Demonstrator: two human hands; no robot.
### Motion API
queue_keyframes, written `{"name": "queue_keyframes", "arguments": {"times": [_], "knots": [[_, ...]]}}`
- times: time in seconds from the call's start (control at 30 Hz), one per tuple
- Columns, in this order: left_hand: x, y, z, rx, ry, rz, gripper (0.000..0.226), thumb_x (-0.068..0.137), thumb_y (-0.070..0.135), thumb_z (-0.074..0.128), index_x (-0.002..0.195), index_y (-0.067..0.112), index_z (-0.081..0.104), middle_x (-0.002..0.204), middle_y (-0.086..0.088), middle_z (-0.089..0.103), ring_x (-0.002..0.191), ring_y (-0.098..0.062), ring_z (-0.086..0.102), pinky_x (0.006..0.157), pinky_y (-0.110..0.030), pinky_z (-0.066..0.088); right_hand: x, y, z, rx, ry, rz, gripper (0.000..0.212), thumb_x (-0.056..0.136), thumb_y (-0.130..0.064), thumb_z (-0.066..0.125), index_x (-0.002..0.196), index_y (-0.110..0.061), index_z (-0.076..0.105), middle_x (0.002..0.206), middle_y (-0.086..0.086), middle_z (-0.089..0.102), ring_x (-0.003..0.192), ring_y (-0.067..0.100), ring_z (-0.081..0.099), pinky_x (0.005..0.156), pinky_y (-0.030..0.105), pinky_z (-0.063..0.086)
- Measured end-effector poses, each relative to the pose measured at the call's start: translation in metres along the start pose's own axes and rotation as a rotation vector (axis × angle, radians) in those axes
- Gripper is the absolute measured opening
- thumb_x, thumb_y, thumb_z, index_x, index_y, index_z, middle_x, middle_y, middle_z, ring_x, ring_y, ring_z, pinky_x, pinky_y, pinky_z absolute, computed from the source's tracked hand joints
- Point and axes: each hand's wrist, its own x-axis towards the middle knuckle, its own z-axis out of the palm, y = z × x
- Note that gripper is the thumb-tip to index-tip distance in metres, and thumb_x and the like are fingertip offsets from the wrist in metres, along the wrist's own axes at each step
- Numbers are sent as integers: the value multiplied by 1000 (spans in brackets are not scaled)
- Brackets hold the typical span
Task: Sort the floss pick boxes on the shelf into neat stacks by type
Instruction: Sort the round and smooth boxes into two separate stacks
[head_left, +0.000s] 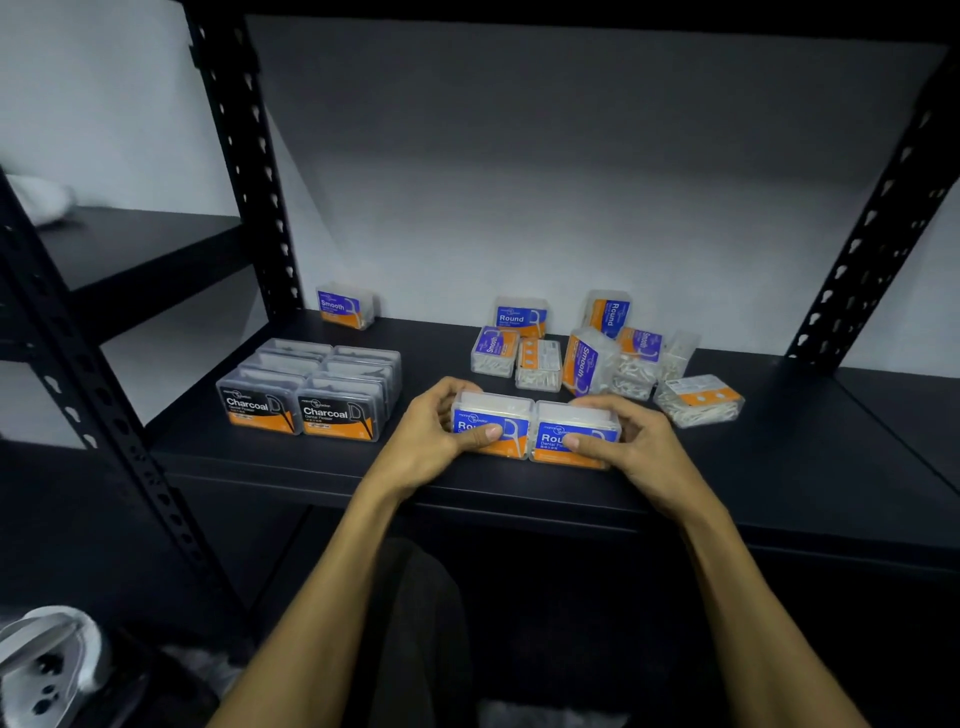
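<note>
Two clear "Round" floss pick boxes stand side by side near the front edge of the black shelf. My left hand grips the left Round box, thumb on its blue label. My right hand grips the right Round box the same way. To the left, Charcoal boxes stand in two neat rows. Behind my hands lies a loose jumble of Round and Smooth boxes, some tipped over. A single Smooth box stands at the back left.
Black perforated uprights frame the shelf on both sides, and a white wall is behind it. A lower side shelf lies to the left. A white perforated object sits at the bottom left.
</note>
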Motion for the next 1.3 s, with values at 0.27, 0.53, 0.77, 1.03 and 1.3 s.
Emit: {"name": "queue_keyframes", "arguments": {"times": [0.27,0.53,0.77,1.03,1.3], "knots": [[-4,5,0,28,-11,6,47,76,17,85,116,16,59,109,-7,72,99,-15,70,87,-29,57,-6,-10,4,37,17,-14,48,69,-22,85,115,-19,71,112,3,73,108,23,68,90,35,57],[-11,14,2,21,-6,-42,60,69,47,86,116,24,59,109,-1,73,101,-16,71,93,-35,56,-7,-18,4,248,81,99,101,67,-20,86,150,-38,32,117,11,71,107,25,70,91,47,56],[-11,30,4,14,98,-69,64,75,75,61,117,27,58,123,5,65,113,-8,62,99,-29,49,-2,-16,-1,390,337,88,61,78,-36,68,134,-16,54,111,17,71,99,26,71,84,38,55],[51,94,4,335,-49,121,46,93,61,48,124,28,56,128,12,56,113,-3,54,85,-21,41,33,-32,-54,452,460,-22,28,91,-14,64,119,-8,65,101,17,71,93,27,69,79,34,55],[161,76,-5,712,-112,101,30,98,28,59,127,21,54,135,-2,57,125,-18,54,96,-29,46,117,-48,-89,-138,533,-40,22,90,-11,66,111,-13,67,101,7,71,91,21,67,75,30,55]]}}
